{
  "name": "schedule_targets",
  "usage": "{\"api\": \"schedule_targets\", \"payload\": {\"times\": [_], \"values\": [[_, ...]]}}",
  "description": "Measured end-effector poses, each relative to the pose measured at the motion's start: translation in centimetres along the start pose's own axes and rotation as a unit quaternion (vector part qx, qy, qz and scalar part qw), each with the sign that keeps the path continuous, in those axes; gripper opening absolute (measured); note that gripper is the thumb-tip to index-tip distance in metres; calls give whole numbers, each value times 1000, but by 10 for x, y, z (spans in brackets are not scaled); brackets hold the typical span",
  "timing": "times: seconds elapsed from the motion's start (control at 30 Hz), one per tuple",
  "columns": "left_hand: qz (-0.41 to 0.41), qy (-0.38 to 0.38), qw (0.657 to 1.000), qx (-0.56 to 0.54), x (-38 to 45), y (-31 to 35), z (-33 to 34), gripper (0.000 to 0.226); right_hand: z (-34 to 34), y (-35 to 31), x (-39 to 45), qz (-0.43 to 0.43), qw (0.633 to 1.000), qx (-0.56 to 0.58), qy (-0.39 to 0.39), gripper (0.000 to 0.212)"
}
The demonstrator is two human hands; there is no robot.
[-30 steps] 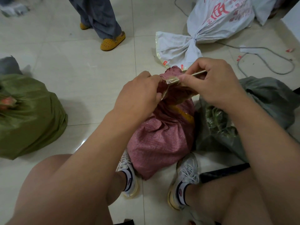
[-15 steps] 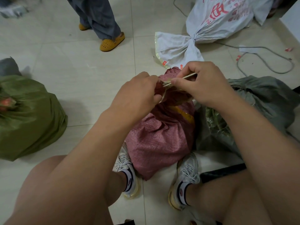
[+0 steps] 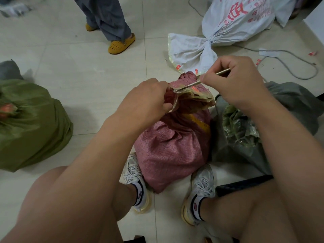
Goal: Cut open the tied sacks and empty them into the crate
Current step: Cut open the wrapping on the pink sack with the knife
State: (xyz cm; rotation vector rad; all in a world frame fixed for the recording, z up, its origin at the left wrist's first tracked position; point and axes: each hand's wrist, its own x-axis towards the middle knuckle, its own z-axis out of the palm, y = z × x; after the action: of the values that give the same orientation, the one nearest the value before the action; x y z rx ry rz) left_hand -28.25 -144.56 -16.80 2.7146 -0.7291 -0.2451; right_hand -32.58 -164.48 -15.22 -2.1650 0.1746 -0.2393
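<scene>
A: Far left?
B: Green sack on the floor, untouched.
A: Left hand?
B: My fingers pinch the taped neck of the pink woven sack, standing between my sneakers.
A: Right hand?
B: Fingers curled round a thin blade, tip on the tape. Tied white sack lies beyond.

Floor left open; grey sack prob. crowds right.
</scene>
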Motion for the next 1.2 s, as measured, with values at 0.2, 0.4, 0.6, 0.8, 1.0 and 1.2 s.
{"api": "schedule_targets", "payload": {"times": [0.2,0.4,0.6,0.8,1.0,1.2], "values": [[20,0,1000,1,-1,4,1,40,8,4,1,0,999,-23,-32,24],[30,5,1000,0,0,8,2,39,22,3,1,-17,995,-81,-60,24],[14,4,1000,-4,0,4,-1,43,18,-1,1,-8,995,-84,-46,21],[9,-10,1000,4,-1,1,-4,42,2,1,2,22,999,-24,-3,22],[16,-19,1000,-8,-3,4,-2,47,21,2,1,-5,992,-110,-57,20],[7,-18,1000,-6,-3,0,-5,48,23,4,5,-2,991,-116,-62,23]]}}
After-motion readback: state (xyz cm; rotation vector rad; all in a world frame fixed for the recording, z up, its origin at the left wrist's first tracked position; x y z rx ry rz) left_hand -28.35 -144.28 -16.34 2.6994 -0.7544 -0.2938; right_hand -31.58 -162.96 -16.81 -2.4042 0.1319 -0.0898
